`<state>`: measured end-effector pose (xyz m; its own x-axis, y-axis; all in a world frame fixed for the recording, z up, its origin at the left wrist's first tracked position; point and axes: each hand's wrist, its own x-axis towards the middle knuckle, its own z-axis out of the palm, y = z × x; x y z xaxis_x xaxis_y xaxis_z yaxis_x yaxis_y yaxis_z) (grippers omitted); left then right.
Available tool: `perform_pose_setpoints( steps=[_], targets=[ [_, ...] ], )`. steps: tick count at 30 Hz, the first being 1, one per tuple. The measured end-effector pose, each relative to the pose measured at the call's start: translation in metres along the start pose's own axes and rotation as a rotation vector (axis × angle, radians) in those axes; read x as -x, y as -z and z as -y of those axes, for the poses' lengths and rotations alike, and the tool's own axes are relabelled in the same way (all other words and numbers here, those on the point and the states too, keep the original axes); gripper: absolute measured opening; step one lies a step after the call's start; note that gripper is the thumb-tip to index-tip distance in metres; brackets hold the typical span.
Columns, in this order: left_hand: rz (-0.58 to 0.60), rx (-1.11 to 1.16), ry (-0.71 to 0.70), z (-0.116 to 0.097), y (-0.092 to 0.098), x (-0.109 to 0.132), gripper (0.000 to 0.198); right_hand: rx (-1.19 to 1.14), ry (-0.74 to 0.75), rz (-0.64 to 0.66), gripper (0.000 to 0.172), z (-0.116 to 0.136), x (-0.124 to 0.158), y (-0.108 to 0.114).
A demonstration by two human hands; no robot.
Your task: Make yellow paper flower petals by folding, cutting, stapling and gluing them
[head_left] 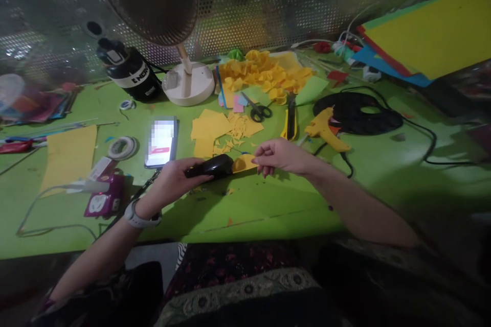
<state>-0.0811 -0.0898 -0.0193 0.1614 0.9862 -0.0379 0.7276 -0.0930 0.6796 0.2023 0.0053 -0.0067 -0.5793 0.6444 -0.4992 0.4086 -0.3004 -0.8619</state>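
Green tabletop — black tool; yellow paper

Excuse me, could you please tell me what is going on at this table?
A person is working with both bare hands at a green table. The left hand holds a black tool, which looks like a stapler, while the right hand pinches a yellow paper piece at its end. Beyond them lie scissors and a heap of yellow paper shapes.
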Motion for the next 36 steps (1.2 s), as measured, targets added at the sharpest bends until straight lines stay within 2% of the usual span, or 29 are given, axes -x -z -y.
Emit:
perform_pose_setpoints(
  steps=[4, 8, 18, 24, 36],
  targets=[
    [0.017, -0.049, -0.016, -0.001, -0.003, 0.0, 0.036, 0.029, -0.015, -0.008, 0.013, -0.001, -0.001, -0.004],
    [-0.015, -0.079, -0.02, 0.0, -0.004, -0.001, 0.038, 0.042, -0.017, 0.012, 0.014, 0.0, 0.002, -0.003],
    [-0.031, -0.16, -0.078, -0.011, -0.01, -0.003, 0.039, -0.003, 0.008, 0.131, 0.016, -0.013, -0.006, -0.012],
    [-0.01, -0.183, -0.082, -0.019, -0.013, -0.002, 0.038, -0.033, 0.001, 0.055, 0.018, -0.012, -0.006, -0.015],
    [0.003, -0.206, -0.064, -0.006, -0.006, -0.003, 0.036, -0.115, -0.027, -0.016, 0.023, -0.013, -0.008, -0.028]
  ],
)
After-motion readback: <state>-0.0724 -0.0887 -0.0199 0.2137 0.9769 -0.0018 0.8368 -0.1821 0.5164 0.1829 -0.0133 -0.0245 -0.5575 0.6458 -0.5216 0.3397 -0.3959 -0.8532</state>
